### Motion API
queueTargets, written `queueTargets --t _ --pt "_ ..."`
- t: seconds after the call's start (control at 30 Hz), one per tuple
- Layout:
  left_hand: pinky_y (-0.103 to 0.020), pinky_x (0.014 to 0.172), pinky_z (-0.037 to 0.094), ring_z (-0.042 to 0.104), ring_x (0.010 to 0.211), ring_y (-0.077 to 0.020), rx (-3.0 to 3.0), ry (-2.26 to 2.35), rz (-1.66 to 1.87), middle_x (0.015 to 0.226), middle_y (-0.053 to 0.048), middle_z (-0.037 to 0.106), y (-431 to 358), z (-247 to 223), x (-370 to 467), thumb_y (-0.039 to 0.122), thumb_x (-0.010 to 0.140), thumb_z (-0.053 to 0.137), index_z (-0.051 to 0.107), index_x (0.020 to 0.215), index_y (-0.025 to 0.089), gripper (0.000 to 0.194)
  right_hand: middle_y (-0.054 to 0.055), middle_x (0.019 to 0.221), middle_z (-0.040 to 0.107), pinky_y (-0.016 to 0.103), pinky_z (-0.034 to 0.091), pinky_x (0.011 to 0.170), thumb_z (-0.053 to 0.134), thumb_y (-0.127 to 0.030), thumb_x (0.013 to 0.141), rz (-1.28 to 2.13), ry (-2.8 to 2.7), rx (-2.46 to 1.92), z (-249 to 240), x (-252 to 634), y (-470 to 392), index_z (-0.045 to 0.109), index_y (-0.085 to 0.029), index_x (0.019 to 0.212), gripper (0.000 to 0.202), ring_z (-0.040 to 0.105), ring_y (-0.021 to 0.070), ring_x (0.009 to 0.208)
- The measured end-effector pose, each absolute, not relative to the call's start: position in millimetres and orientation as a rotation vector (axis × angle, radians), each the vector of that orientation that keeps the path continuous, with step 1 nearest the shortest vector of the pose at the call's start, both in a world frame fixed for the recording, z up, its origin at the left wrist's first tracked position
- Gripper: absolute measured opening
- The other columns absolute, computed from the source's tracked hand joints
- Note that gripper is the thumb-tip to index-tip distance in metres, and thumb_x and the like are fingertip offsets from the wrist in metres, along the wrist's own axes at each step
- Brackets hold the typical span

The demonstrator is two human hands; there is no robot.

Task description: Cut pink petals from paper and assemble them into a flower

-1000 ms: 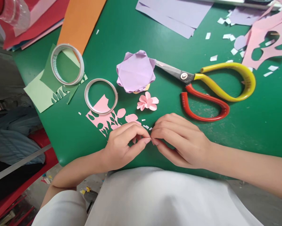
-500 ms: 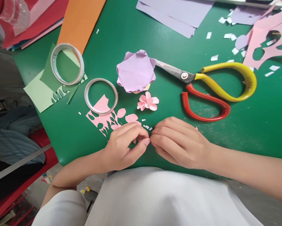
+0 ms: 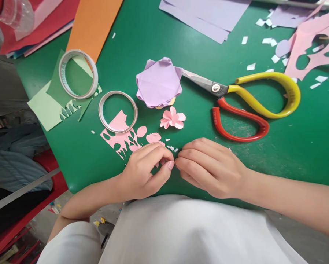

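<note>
Close to the table's near edge, my left hand (image 3: 150, 170) pinches thumb against forefinger. My right hand (image 3: 212, 167) meets it with curled fingers, the fingertips touching or almost touching. Whatever is between them is too small or hidden to name. Just beyond sits a pink paper flower (image 3: 173, 118), with a folded lilac paper piece (image 3: 159, 83) behind it. Loose pink petals (image 3: 154, 138) and a cut-up pink paper sheet (image 3: 117, 136) lie past my left hand, partly covered by it. Small white paper bits (image 3: 170, 147) are near my fingertips.
Scissors (image 3: 222, 90) with yellow and red handles lie beyond my right hand. Two tape rolls (image 3: 136, 113) rest on green and pink paper at left. Orange paper (image 3: 94, 25), lilac sheets (image 3: 203, 16) and pink scraps (image 3: 299, 55) lie farther back on the green table (image 3: 120, 69).
My right hand has shifted very slightly, its fingers lowering a little. The left hand keeps its pinch, and the things on the table stay in place.
</note>
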State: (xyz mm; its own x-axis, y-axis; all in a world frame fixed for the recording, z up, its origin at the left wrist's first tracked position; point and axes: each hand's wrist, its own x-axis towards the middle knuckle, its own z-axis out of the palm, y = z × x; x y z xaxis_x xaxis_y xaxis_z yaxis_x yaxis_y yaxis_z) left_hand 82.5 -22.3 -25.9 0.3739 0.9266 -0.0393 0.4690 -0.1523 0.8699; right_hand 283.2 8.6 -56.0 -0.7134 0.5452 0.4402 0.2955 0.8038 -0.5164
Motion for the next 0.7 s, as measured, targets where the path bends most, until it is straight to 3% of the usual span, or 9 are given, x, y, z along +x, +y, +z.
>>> queueTargets --t 0.37,0.7 --pt "-0.023 0.064 0.044 0.049 0.067 -0.0099 1.787 1.211 0.668 0.072 0.002 0.055 -22.4 -27.0 81.9 0.009 0.093 0.051 0.053 0.085 0.018 0.012 0.007 0.074 0.066 0.034 0.051 0.065 0.06 -0.005 0.088 0.586 -2.353 -0.624 -57.4 283.0 8.0 0.061 -0.014 0.084 0.01 0.057 0.0191 0.073" --pt "-0.022 0.064 0.043 0.047 0.067 -0.0091 1.79 1.193 0.673 0.072 0.002 0.054 -22.2 -28.3 81.7 0.009 0.094 0.051 0.053 0.085 0.018 0.013 0.006 0.075 0.066 0.033 0.049 0.063 0.057 -0.008 0.09 0.555 -2.367 -0.649 -57.9 282.6 8.2 0.06 -0.015 0.088 0.008 0.057 0.0185 0.073"
